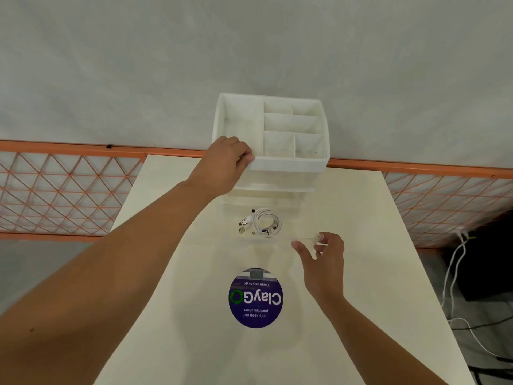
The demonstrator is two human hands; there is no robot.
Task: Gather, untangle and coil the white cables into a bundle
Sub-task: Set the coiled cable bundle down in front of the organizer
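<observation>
A coil of white cables [265, 222] with several USB plugs sticking out to the left lies inside a clear pulled-out drawer [294, 237] under a white divided organizer [291, 162]. My left hand [226, 157] grips the organizer's front left corner, fingers curled over its rim. My right hand [323, 255] is just right of the cables and in front of them. Its fingers curl on the drawer's clear front edge and the thumb points left. Neither hand touches the cables.
The organizer stands at the far end of a cream table [361, 273] with a round purple sticker [255, 298] near the middle. An orange mesh railing [69, 190] runs behind the table. Loose white wires [455, 262] hang off to the right, beyond the table edge.
</observation>
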